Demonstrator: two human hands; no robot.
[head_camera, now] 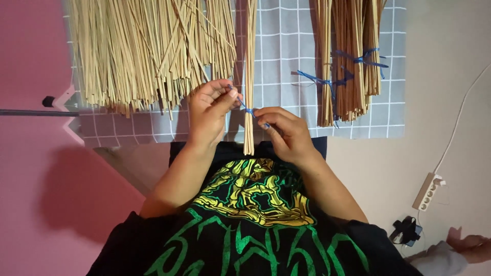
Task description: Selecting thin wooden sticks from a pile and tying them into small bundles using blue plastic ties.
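A thin bundle of straw-coloured sticks lies lengthwise on a grey checked cloth, its near end reaching my dark shirt. A blue string wraps around the bundle. My left hand pinches one end of the string just left of the bundle. My right hand pinches the other end just right of it. Both hands are closed on the string, pulling it across the bundle.
A big loose heap of sticks lies at the left. Tied bundles with blue string lie at the right. A white power strip and cable sit on the floor right. Another person's hand shows at the bottom right corner.
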